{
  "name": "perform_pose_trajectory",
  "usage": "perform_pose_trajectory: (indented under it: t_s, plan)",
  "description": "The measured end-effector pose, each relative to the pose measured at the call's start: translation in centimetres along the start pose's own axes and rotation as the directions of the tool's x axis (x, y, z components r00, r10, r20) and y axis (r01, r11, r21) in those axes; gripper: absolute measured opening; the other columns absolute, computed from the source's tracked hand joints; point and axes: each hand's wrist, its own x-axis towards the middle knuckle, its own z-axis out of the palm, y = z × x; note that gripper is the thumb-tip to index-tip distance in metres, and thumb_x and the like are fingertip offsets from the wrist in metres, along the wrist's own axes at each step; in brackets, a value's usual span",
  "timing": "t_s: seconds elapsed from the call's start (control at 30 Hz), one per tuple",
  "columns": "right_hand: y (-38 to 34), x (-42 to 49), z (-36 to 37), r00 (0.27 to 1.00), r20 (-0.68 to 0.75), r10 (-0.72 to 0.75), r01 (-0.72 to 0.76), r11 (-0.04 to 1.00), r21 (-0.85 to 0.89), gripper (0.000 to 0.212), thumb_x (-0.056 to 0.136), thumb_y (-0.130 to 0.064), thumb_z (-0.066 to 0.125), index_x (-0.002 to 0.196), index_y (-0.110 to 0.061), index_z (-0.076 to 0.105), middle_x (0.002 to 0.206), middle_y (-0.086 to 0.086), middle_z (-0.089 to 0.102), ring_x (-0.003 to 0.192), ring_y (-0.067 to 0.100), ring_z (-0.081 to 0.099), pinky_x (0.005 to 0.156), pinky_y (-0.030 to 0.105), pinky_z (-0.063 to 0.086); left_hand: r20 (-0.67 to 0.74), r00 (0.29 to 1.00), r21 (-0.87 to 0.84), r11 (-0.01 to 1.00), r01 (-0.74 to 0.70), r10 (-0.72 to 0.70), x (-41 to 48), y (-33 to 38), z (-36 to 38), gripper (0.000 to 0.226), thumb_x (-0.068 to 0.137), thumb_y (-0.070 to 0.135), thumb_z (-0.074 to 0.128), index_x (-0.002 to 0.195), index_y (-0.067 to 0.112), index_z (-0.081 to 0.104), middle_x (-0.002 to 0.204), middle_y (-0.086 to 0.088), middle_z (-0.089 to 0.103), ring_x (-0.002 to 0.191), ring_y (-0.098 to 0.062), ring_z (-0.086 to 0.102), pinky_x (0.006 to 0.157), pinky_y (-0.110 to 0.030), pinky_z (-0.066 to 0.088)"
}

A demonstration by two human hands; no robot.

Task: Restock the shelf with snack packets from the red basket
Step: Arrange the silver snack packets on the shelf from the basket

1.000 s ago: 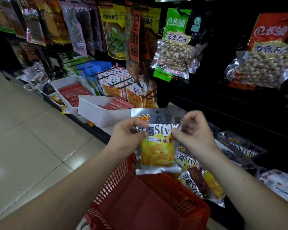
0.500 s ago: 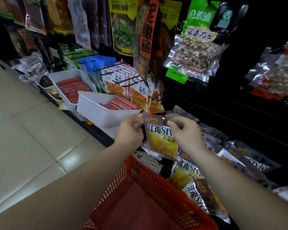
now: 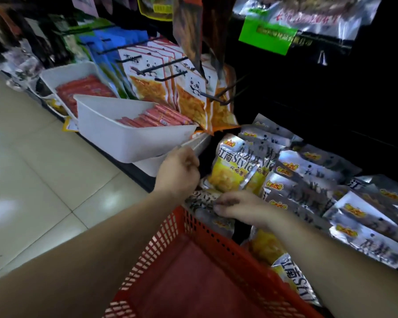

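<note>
The red basket [image 3: 175,232] sits lowest in view, its far rim against the lower shelf [image 3: 319,125]. Just beyond that rim, the right hand [image 3: 244,208] pinches the top edge of a silver packet [image 3: 202,199] between thumb and curled fingers, judged to be squaring it into the display. Further beyond the rim stands the yellow snack packet [image 3: 233,173], tilted back against a row of matching packets [image 3: 319,180] that runs off to the basket's right; leaning them this way keeps the printed faces toward the aisle. The left hand [image 3: 178,172] is curled just left of the yellow packet. Motion blur and a dark gap prevent confirming whether it grips anything. The yellow packet is a flat foil pouch with a silver header, large printed characters and a picture of golden crisps; it looks light and crinkly, with no visible damage. Beyond the basket to the left, a white tray [image 3: 124,138] holds red sausage sticks [image 3: 156,117].
</note>
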Motion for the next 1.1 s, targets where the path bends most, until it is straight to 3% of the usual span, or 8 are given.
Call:
perform_pose_trajectory:
  t_s: [0.13, 0.23, 0.37, 0.53, 0.73, 0.9, 0.97, 1.1]
  plan:
    - [-0.4, 0.0, -0.6, 0.993, 0.047, 0.110, -0.119, 0.937, 0.328, 0.015, 0.093, -0.030, 0.074, 0.104, -0.039, 0.080, 0.121, -0.008, 0.072, 0.111, 0.010, 0.065, 0.097, 0.033, 0.057, 0.467, 0.884, 0.053, 0.996, -0.066, 0.033, -0.5, 0.3, 0.4, 0.020, 0.094, 0.006, 0.059, 0.098, 0.019, 0.073, 0.100, 0.002, 0.075, 0.096, -0.018, 0.070, 0.089, -0.041, 0.057]
    - [-0.1, 0.5, -0.9, 0.970, -0.220, 0.107, -0.046, 0.963, 0.264, 0.017, 0.095, -0.021, 0.068, 0.091, -0.033, 0.080, 0.104, 0.005, 0.077, 0.097, 0.018, 0.071, 0.096, 0.040, 0.060, 0.599, 0.796, 0.183, 0.953, -0.241, 0.086, -1.0, 0.2, 1.3, 0.026, 0.095, 0.013, 0.060, 0.115, 0.019, 0.075, 0.117, 0.002, 0.073, 0.109, -0.019, 0.067, 0.094, -0.039, 0.055]
    - [1.3, 1.5, -2.0, 0.783, -0.620, 0.055, 0.058, 0.985, 0.161, 0.020, 0.100, -0.017, 0.061, 0.103, -0.034, 0.071, 0.107, -0.016, 0.069, 0.088, 0.014, 0.067, 0.085, 0.036, 0.059, 0.590, 0.805, 0.206, 0.951, -0.230, 0.067, 0.1, 0.5, 2.3, 0.023, 0.095, 0.016, 0.060, 0.111, 0.021, 0.076, 0.119, 0.001, 0.072, 0.109, -0.021, 0.067, 0.092, -0.041, 0.057]
    - [2.5, 4.0, -5.6, 0.735, -0.678, -0.014, -0.082, 0.991, -0.110, 0.039, 0.100, -0.037, 0.063, 0.138, -0.028, 0.059, 0.113, -0.001, 0.064, 0.063, 0.010, 0.057, 0.063, 0.027, 0.043, 0.484, 0.875, 0.046, 0.998, -0.052, 0.023, 2.1, 1.2, 3.8, 0.026, 0.096, 0.017, 0.062, 0.118, 0.023, 0.073, 0.126, 0.004, 0.070, 0.116, -0.017, 0.066, 0.096, -0.037, 0.057]
    - [1.6, 7.6, -8.7, 0.782, -0.623, -0.007, -0.207, 0.940, -0.270, 0.063, 0.100, -0.037, 0.067, 0.156, -0.028, 0.040, 0.146, 0.008, 0.059, 0.115, 0.032, 0.065, 0.092, 0.042, 0.055, 0.474, 0.880, -0.011, 0.999, 0.038, -0.028, 2.7, -0.3, 4.6, 0.024, 0.095, 0.014, 0.060, 0.112, 0.023, 0.075, 0.119, 0.004, 0.073, 0.113, -0.015, 0.067, 0.100, -0.038, 0.057]
    - [0.9, 9.0, -8.6, 0.747, -0.665, -0.007, -0.288, 0.898, -0.334, 0.012, 0.098, -0.023, 0.066, 0.107, -0.031, 0.067, 0.113, 0.004, 0.069, 0.102, 0.031, 0.067, 0.076, 0.034, 0.051, 0.517, 0.856, 0.066, 0.998, -0.012, -0.024, 2.6, -1.5, 4.3, 0.024, 0.097, 0.017, 0.062, 0.116, 0.023, 0.074, 0.120, 0.007, 0.072, 0.113, -0.012, 0.066, 0.096, -0.029, 0.055]
    - [0.5, 8.6, -8.3, 0.729, -0.683, -0.045, -0.268, 0.899, -0.345, 0.023, 0.096, -0.019, 0.062, 0.076, -0.029, 0.055, 0.093, 0.002, 0.067, 0.091, 0.031, 0.065, 0.069, 0.033, 0.048, 0.550, 0.835, 0.084, 0.995, -0.057, 0.001, 2.3, -1.6, 4.2, 0.022, 0.096, 0.017, 0.062, 0.112, 0.022, 0.076, 0.114, 0.008, 0.074, 0.108, -0.012, 0.068, 0.095, -0.031, 0.057]
    - [-1.2, 6.3, -7.6, 0.756, -0.643, -0.120, -0.074, 0.961, -0.267, 0.014, 0.094, -0.018, 0.061, 0.083, -0.025, 0.056, 0.083, -0.003, 0.062, 0.087, 0.029, 0.062, 0.077, 0.044, 0.054, 0.632, 0.773, 0.118, 0.980, -0.157, 0.048, 1.8, -1.3, 3.6, 0.022, 0.097, 0.022, 0.061, 0.112, 0.022, 0.077, 0.115, 0.007, 0.074, 0.109, -0.011, 0.067, 0.097, -0.033, 0.056]
